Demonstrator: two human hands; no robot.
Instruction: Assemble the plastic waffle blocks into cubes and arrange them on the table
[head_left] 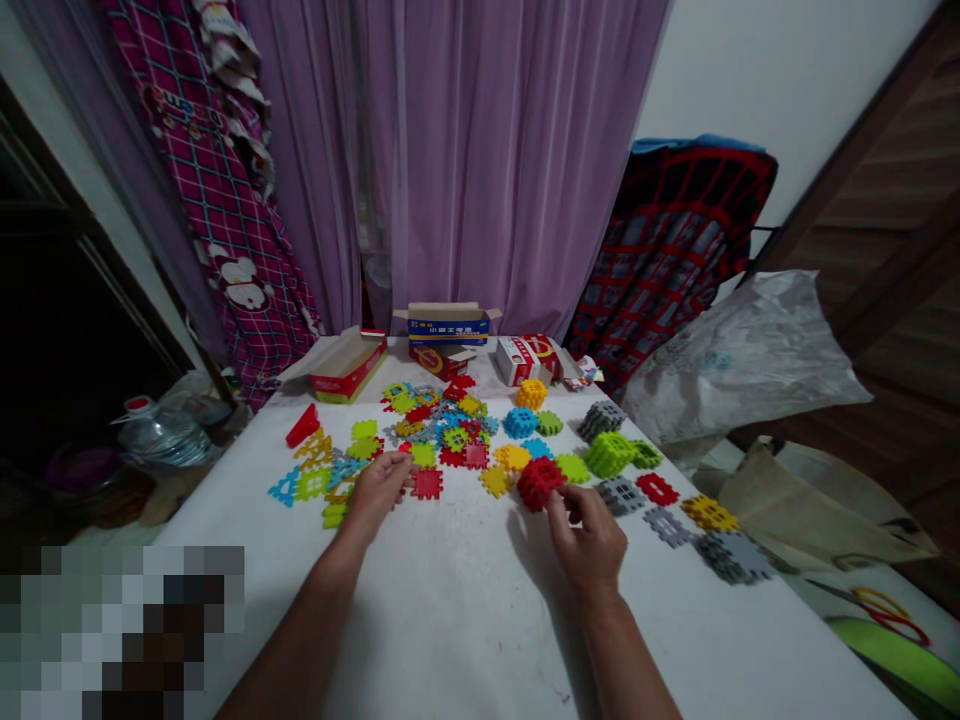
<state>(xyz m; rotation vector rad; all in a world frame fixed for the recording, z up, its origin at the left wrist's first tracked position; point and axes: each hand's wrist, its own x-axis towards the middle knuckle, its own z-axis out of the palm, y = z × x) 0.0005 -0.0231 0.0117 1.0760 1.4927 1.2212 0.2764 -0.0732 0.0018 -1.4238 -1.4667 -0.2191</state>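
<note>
Near the middle of the white table, my left hand reaches over loose interlocking plastic tiles. Its fingers are drawn together; whatever lies between them is hidden. A flat red square tile and a lime tile lie by its fingertips. My right hand is closed, thumb and finger at the right edge of a stack of red tiles. Yellow tiles lie left of that stack, a lime tile behind it. A mixed heap of tiles spreads farther back.
Sorted stacks stand to the right: blue, lime, dark grey and grey at the edge. Opened cartons, red, blue and red-white, line the back. A red wedge-shaped piece lies left.
</note>
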